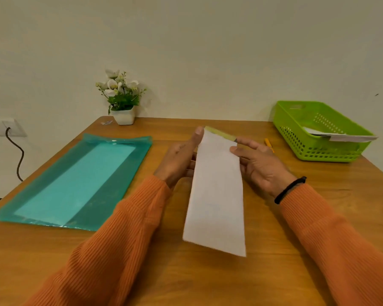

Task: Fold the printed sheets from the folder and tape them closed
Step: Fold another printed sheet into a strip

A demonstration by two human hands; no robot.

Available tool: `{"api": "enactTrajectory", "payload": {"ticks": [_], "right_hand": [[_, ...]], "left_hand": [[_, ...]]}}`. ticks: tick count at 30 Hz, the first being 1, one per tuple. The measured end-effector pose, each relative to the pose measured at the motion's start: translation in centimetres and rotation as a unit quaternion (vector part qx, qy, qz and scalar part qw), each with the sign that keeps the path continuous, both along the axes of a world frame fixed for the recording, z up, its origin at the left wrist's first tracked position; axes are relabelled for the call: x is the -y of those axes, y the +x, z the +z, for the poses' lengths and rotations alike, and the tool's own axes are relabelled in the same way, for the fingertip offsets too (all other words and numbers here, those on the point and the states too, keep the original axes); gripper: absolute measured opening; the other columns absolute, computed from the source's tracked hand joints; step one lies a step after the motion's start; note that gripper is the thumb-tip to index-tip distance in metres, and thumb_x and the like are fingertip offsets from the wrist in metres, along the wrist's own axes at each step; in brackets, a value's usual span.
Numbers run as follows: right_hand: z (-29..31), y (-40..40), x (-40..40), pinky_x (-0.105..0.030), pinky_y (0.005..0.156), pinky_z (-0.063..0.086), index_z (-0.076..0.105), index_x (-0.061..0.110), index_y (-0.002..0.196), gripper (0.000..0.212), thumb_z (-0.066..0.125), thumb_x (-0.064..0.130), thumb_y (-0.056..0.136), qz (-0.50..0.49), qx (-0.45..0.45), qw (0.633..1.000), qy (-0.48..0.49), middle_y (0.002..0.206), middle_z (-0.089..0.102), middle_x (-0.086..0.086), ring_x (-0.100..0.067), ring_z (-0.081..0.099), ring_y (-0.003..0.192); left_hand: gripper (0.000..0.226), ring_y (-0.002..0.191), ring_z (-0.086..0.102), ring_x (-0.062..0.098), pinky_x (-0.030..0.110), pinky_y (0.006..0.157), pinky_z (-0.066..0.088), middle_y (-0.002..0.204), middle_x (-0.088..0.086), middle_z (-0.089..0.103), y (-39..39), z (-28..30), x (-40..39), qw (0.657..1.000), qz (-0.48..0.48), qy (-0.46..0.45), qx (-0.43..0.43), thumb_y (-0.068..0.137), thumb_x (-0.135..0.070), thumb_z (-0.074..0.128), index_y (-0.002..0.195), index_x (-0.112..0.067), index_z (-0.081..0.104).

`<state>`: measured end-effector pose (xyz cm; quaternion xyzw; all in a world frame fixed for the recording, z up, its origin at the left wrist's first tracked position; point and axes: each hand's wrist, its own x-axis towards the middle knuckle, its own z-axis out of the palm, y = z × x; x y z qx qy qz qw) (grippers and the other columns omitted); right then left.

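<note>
A long, narrow folded white sheet (216,191) is lifted off the table in front of me, its far end held by both hands. A yellowish strip of tape (221,134) runs along that far edge. My left hand (178,161) grips the sheet's left side, thumb up at the top corner. My right hand (260,163) pinches the right side near the tape's end. The teal transparent folder (111,180) lies flat on the left with a white sheet (75,184) inside.
A green plastic basket (296,129) holding folded papers (349,136) stands at the back right. A yellow pen (269,144) lies behind my right hand. A small potted flower (122,100) sits at the back edge. A wall socket with a black cable (18,155) is left.
</note>
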<state>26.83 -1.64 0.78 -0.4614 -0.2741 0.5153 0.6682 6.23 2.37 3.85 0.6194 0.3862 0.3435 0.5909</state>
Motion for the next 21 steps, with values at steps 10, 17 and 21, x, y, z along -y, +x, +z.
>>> {"api": "enactTrajectory", "payload": {"ticks": [10, 17, 21], "right_hand": [[-0.3, -1.6, 0.5, -0.047, 0.089, 0.061, 0.071, 0.015, 0.125, 0.036, 0.077, 0.006, 0.091, 0.061, 0.174, 0.982, -0.026, 0.109, 0.079, -0.016, -0.029, 0.075, 0.098], [-0.4, -2.5, 0.9, -0.037, 0.072, 0.064, 0.075, 0.011, 0.109, 0.035, 0.088, 0.028, 0.082, 0.035, 0.236, 0.970, -0.043, 0.102, 0.081, -0.008, -0.026, 0.079, 0.092], [-0.1, -2.4, 1.0, -0.033, 0.068, 0.064, 0.072, 0.010, 0.107, 0.029, 0.085, 0.024, 0.086, 0.041, 0.254, 0.965, -0.057, 0.099, 0.080, -0.007, -0.023, 0.078, 0.087]], "left_hand": [[0.027, 0.078, 0.072, 0.025, 0.041, 0.075, 0.060, 0.091, 0.011, 0.077, 1.1, -3.7, -2.1, 0.995, 0.073, -0.064, 0.018, 0.092, -0.036, 0.075, 0.089, -0.011, 0.069], [0.023, 0.085, 0.077, 0.025, 0.037, 0.073, 0.063, 0.094, 0.011, 0.079, 1.6, -4.0, -1.6, 0.999, 0.032, 0.014, 0.007, 0.095, -0.024, 0.074, 0.102, -0.002, 0.075], [0.019, 0.085, 0.078, 0.026, 0.043, 0.078, 0.065, 0.092, 0.008, 0.079, 1.6, -4.2, -1.7, 0.999, 0.029, 0.026, -0.017, 0.095, -0.027, 0.074, 0.100, -0.008, 0.075]]}}
